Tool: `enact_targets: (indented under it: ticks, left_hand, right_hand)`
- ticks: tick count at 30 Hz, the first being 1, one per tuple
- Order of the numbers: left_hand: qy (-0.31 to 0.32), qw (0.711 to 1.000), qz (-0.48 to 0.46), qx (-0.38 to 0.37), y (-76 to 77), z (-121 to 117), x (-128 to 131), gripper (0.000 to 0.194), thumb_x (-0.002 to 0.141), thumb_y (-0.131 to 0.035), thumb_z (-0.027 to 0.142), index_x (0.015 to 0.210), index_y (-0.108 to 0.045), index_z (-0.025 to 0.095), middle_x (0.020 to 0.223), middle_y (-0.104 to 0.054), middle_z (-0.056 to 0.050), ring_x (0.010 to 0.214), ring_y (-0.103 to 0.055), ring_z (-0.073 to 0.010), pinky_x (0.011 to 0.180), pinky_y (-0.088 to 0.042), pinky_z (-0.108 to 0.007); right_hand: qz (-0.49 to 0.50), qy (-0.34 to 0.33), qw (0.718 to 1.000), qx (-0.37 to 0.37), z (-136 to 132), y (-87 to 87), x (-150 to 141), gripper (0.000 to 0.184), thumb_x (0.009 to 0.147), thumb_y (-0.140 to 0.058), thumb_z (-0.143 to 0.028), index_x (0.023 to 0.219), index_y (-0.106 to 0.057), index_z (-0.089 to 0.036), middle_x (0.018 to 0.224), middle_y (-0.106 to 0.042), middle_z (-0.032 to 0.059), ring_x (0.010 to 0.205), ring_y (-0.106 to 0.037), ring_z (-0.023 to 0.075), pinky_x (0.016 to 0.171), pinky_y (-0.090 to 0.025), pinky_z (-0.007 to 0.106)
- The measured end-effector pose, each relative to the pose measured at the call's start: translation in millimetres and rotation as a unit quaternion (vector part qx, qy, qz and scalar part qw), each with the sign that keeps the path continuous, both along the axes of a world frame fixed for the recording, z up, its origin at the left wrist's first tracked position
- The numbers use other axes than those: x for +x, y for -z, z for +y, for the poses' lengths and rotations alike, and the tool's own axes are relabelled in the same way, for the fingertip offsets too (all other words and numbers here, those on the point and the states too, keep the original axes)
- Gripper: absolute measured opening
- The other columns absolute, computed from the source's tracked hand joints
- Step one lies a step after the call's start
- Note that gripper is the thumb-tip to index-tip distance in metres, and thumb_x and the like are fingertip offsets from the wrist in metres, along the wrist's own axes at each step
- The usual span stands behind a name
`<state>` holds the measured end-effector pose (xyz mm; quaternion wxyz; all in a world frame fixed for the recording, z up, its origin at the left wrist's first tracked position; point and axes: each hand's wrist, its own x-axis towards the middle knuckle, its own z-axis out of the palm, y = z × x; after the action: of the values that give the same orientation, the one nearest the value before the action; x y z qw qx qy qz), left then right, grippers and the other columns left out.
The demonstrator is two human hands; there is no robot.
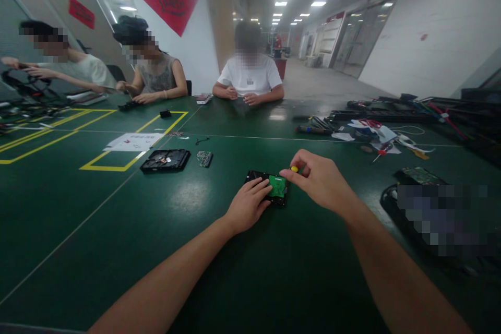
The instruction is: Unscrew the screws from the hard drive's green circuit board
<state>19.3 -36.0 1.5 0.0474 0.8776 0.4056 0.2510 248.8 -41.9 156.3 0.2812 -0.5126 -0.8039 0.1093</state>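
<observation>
Workbench (117,229) surface is covered in dark green matting, with yellow floor-style markings at the far left. Near those markings an opened drive casing (165,159) is laid flat, with a small loose circuit board (204,158) just beside it. Toward the centre, the hard drive (261,177) is laid flat on the matting, green circuit board (277,186) uppermost. The left hand (247,207) is pressed down on the near left part of the drive, fingers spread over its top, steadying it rather than gripping it. The right hand (319,180) is closed around a screwdriver with a yellow handle (294,169), held over the drive's right edge. The drive is judged rigid, dense and shock-sensitive; the exposed board is fragile. Hold is best taken on the metal side edges, not on the board. Tools and cables (376,128) are scattered at the far right.
</observation>
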Motion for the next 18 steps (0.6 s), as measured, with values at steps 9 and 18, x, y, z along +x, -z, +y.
enact_targets:
  ticks: [9,18]
  left_hand:
    - [-0.005,1.0,0.004,0.0,-0.7,-0.8,0.4,0.045,0.104,-0.058,0.032,0.148,-0.054,0.023,0.156,-0.053,-0.008,0.15,-0.041,-0.0299,0.123,-0.038,-0.054]
    - [-0.005,1.0,0.002,-0.001,-1.6,-0.8,0.1,0.046,0.103,-0.059,0.03,0.148,-0.054,0.023,0.156,-0.054,-0.008,0.151,-0.041,-0.0292,0.122,-0.039,-0.053]
  right_hand:
    - [0.081,-0.068,0.993,-0.062,1.4,6.6,2.1,0.016,0.098,-0.061,-0.032,0.109,-0.069,-0.023,0.109,-0.065,0.0051,0.063,-0.065,0.0105,0.066,-0.053,0.029]
    - [0.072,-0.057,0.994,-0.063,0.2,4.1,-1.6,0.02,0.102,-0.056,-0.038,0.11,-0.068,-0.025,0.105,-0.073,0.0044,0.068,-0.07,0.0146,0.063,-0.054,0.03]
